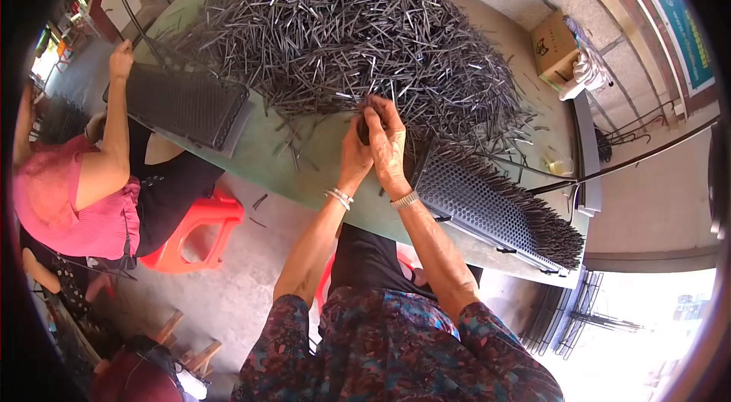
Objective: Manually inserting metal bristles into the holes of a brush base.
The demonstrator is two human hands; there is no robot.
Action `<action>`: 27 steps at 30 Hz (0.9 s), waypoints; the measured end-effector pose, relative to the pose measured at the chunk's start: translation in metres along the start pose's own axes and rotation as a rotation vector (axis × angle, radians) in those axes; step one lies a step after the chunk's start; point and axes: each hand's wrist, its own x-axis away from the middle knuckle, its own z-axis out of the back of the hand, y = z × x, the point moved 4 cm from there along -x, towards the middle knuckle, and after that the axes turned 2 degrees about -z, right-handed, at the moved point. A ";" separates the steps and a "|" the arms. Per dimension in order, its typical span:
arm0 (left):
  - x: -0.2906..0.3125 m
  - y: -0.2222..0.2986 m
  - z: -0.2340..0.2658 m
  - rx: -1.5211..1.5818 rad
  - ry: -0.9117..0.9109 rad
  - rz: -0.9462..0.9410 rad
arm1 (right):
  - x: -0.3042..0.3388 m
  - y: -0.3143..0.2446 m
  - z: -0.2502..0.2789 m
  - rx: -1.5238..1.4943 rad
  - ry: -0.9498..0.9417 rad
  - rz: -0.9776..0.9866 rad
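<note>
A big heap of thin dark metal pins (343,29) covers the green table (304,166). My left hand (355,154) and my right hand (386,139) are pressed together at the heap's near edge, both closed around a small bunch of pins (364,128). Right of my hands lies a black perforated tray (472,196), its far end packed with upright pins (544,227). Both wrists wear bracelets.
At the left a person in a pink top sits on a red stool (202,231), one hand (120,59) by a second black perforated tray (186,101). A cardboard box (554,44) stands at the back right. A black cable (632,158) crosses the right side.
</note>
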 end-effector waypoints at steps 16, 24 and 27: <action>0.000 -0.023 0.006 0.742 0.105 0.431 | -0.013 -0.006 0.007 0.557 -0.215 -0.092; -0.014 -0.016 0.012 0.618 0.038 0.470 | -0.035 -0.001 0.002 0.553 -0.081 0.107; -0.014 -0.018 0.012 0.585 0.079 0.463 | -0.047 -0.025 -0.004 0.458 -0.005 0.257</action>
